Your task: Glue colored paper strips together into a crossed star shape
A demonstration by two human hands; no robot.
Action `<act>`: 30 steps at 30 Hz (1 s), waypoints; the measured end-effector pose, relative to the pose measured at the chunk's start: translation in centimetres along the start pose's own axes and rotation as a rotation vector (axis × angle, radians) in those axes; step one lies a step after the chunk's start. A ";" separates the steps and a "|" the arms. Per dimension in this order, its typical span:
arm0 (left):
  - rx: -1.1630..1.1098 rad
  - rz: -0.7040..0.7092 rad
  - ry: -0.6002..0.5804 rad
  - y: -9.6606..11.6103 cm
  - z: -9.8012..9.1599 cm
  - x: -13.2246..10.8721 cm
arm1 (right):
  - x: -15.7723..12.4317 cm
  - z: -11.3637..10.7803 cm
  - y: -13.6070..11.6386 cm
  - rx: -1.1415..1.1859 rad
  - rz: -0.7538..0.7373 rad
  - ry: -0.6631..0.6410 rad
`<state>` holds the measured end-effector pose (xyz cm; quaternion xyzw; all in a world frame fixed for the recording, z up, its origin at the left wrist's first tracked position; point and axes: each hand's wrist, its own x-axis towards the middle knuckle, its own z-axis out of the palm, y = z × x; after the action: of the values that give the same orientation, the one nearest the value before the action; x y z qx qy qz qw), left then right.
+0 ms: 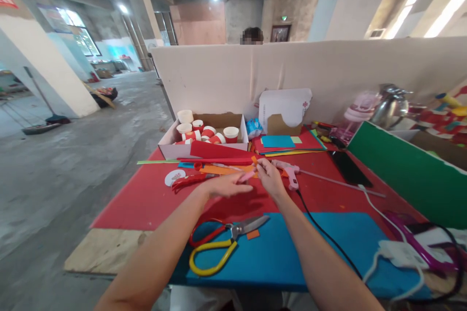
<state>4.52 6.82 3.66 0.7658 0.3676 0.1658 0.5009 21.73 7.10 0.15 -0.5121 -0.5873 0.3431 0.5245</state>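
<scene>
My right hand is closed, its fingertips pinching a small orange paper piece. Beside it, my left hand has its fingers stretched out and apart, pointing towards the right fingertips. Something pink shows at the left fingers; whether it is worn or held I cannot tell. Just right of my right hand lies a pink glue gun with a long glue stick out of its back. Orange strips and red-handled pliers lie by my left hand. Below, large scissors with red and yellow handles rest on blue sheeting.
A box of red and white paper cups stands at the back left. A phone, a green-sided box and a white charger with cables are at right. A pale partition rises behind; a person's head shows over it.
</scene>
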 end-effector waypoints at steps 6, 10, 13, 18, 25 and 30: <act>-0.512 -0.142 0.004 -2.3 -1.0 0.0 | -0.6 0.5 -0.7 -0.078 -0.048 -0.069; -0.645 -0.101 -0.018 -2.1 -0.6 0.0 | -0.9 0.8 -0.7 -0.023 0.017 -0.111; -0.693 -0.117 -0.004 -1.7 -0.1 0.1 | -0.9 0.9 -0.9 0.053 0.050 -0.138; -0.794 -0.085 0.072 -1.3 0.9 0.3 | -0.9 0.7 -1.6 0.199 0.134 -0.136; -0.798 -0.131 0.042 -1.5 0.6 0.3 | -0.7 0.5 -1.2 0.239 0.220 -0.082; -0.845 -0.129 0.319 -0.7 1.8 1.9 | -0.5 0.4 -0.5 0.093 0.127 -0.040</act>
<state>6.63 7.18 1.99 0.4347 0.3871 0.3857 0.7158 21.18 6.60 0.38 -0.5164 -0.5477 0.4125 0.5131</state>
